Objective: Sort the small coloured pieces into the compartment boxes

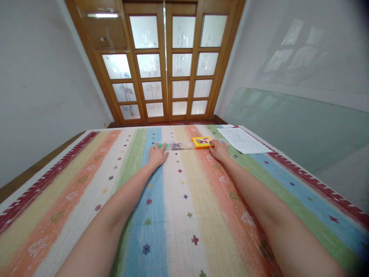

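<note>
Across the far part of the table, a small yellow box [202, 142] with red print and a picture lies end to end with a clear plastic packet [176, 146] holding dark pieces. My left hand [157, 155] rests at the packet's left end, thumb and fingers apart, near a bit of green. What that green part is, I cannot make out. At the other end, my right hand [220, 150] has its fingertips and thumb on the yellow box's right edge. Some of its fingers are hidden, and a small blue bit shows just beyond that hand.
A striped, patterned tablecloth [173, 215] covers the table. White printed paper [243, 140] lies at the far right. Beyond the table stand wooden doors with glass panes [181, 65]. A pale glass panel [288, 123] leans along the right wall.
</note>
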`<state>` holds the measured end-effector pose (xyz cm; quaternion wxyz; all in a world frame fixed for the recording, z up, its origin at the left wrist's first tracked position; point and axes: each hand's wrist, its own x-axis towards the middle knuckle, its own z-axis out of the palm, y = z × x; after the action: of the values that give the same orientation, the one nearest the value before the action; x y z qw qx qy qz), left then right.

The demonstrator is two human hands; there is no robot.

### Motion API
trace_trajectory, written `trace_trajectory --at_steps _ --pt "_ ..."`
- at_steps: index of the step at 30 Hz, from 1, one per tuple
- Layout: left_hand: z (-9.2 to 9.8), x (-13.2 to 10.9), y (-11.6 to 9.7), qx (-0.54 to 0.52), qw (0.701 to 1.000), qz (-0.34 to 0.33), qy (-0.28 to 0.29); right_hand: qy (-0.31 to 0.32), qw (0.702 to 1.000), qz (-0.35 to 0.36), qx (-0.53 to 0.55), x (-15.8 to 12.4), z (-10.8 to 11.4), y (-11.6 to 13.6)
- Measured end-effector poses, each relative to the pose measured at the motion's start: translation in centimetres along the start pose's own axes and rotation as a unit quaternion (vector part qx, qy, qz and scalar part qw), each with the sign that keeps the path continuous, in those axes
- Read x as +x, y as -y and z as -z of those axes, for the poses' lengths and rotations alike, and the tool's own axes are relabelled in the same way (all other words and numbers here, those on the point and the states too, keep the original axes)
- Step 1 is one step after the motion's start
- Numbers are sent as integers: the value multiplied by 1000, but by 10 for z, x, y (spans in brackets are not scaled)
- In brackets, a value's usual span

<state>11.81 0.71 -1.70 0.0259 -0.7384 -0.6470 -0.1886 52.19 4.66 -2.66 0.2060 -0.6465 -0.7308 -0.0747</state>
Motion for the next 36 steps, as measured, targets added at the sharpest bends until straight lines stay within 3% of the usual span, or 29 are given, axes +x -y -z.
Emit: trace_trajectory --at_steps 6,17,23,32,36 --pt "-7 -2 -12 -2 1000 -17 -15 -6 999 -29 12 -3 4 -10" --pt "-10 1 -2 -85 995 33 -38 -2 1000 -26 17 0 1 -15" --pt "-11 8 7 -138 990 22 -23 -8 999 -33 10 0 -1 -14" --pt "-13 8 9 -94 995 13 -32 -27 998 -51 10 -2 1 -13" --pt "-12 7 10 -74 997 20 -32 -78 990 -116 15 -3 1 -19"
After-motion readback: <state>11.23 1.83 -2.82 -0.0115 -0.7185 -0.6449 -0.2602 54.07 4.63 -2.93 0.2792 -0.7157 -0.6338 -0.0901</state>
